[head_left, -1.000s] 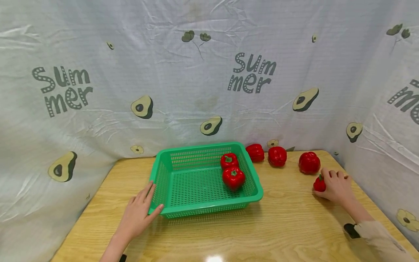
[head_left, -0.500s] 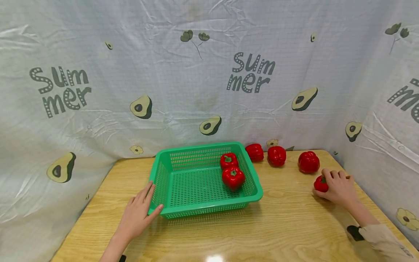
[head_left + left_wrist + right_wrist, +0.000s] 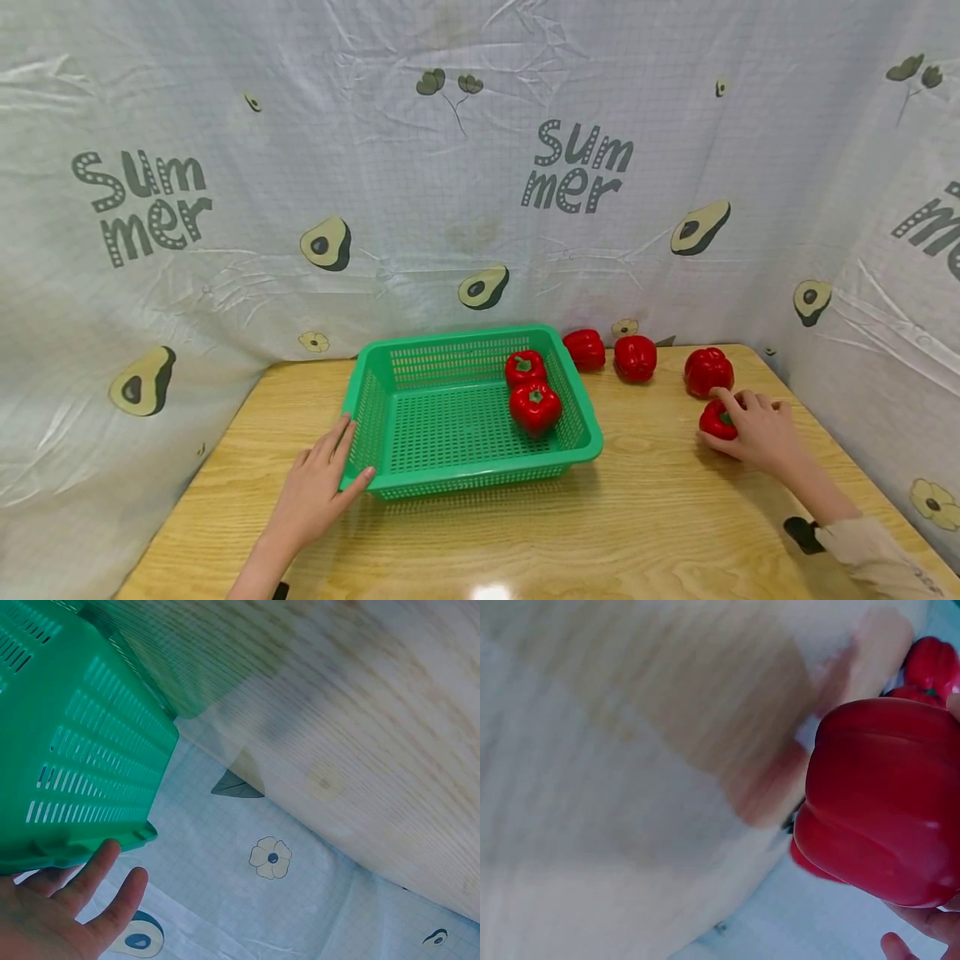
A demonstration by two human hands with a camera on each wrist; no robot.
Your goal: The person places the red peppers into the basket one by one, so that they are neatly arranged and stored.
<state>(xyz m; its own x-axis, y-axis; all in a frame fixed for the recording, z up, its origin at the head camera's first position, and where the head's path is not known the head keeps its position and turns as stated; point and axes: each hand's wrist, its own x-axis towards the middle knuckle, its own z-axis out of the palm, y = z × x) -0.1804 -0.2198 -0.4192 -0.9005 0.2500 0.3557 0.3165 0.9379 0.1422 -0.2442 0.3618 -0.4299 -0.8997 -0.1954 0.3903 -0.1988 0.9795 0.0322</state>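
My right hand grips a red bell pepper at the right side of the table, thumb on its near side and fingers over the top. Its green stem shows beside the fingers. In the right wrist view that bell pepper fills the right part, with fingertips below it. The left hand rests with spread, extended fingers on the left front corner of a green plastic basket. From the left wrist, those fingers lie against the basket rim. Two red bell peppers sit at the basket's right end.
Three more red bell peppers stand along the back: one by the basket, one in the middle and one farther right. A printed cloth hangs behind and beside the wooden table.
The right hand has shifted slightly left with the bell pepper, which shows more fully now. The left hand and basket stay where they were.
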